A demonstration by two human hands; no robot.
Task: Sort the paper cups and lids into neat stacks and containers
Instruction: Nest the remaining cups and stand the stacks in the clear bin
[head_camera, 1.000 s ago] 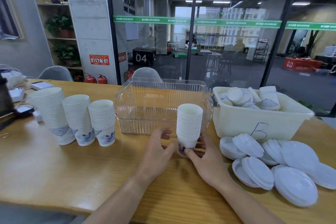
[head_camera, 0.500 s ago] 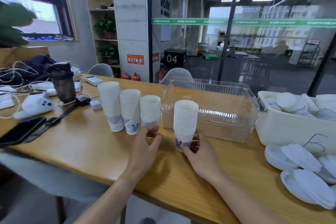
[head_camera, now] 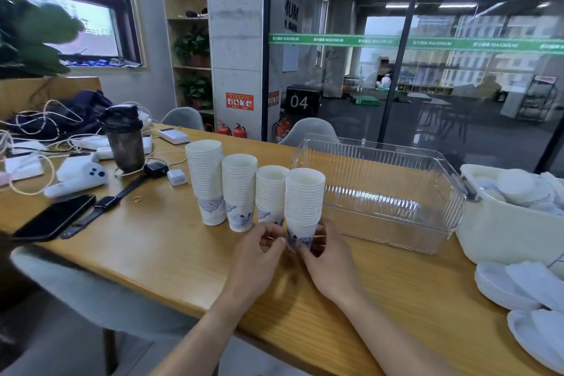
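So the stack of paper cups [head_camera: 304,204] being handled stands upright on the wooden counter [head_camera: 171,253], right at the end of a row with three other cup stacks [head_camera: 238,189], just beside the shortest one. Both hands are down at its base: the left hand [head_camera: 259,256] has its fingers curled in at the bottom cup and the right hand [head_camera: 328,259] wraps round the other side, so the blue print there is mostly covered. Can't really tell how firmly the left one grips, it's a bit blurry.

Behind the stack sits a clear ribbed plastic bin [head_camera: 381,189], and right of it a cream tub [head_camera: 500,232] with cups and lids jumbled inside, cut off by the frame edge. Loose white lids [head_camera: 518,290] lie piled at the right edge, also only partly in shot.

Over on the left there's a dark shaker bottle [head_camera: 125,137], a phone [head_camera: 55,217], a smartwatch [head_camera: 105,203] and a tangle of cables [head_camera: 39,125].
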